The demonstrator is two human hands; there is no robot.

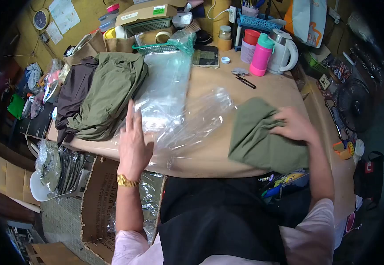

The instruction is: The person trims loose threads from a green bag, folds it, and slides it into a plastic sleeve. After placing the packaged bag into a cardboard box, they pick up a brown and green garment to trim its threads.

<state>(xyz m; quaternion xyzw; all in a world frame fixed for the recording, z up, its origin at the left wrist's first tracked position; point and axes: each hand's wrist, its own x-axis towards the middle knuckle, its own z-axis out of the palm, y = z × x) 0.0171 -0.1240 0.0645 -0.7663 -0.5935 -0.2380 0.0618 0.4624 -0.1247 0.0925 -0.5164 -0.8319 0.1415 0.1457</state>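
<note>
My right hand (pixel 294 125) has its fingers and thumb bunched into a folded olive-green garment (pixel 262 143), which is creased around the grip and slightly blurred. That garment lies over the table's front right part and its lower corner reaches the edge. My left hand (pixel 135 143), with a gold watch at the wrist, is open, fingers stretched forward. It overlaps the left side of some clear plastic bags (pixel 163 97). Just left of it is a pile of olive-green clothing (pixel 112 90), with dark brown clothing (pixel 75 86) beside it. A loose crumpled clear bag (pixel 205 112) lies between my hands.
Black thread snips (pixel 245 81) lie near the back right. Behind them stand a pink bottle (pixel 261 56) and an electric kettle (pixel 281 55). A green basket (pixel 156 47) sits at the back. Below the table's left front, an open cardboard box (pixel 98 207) holds plastic-wrapped items.
</note>
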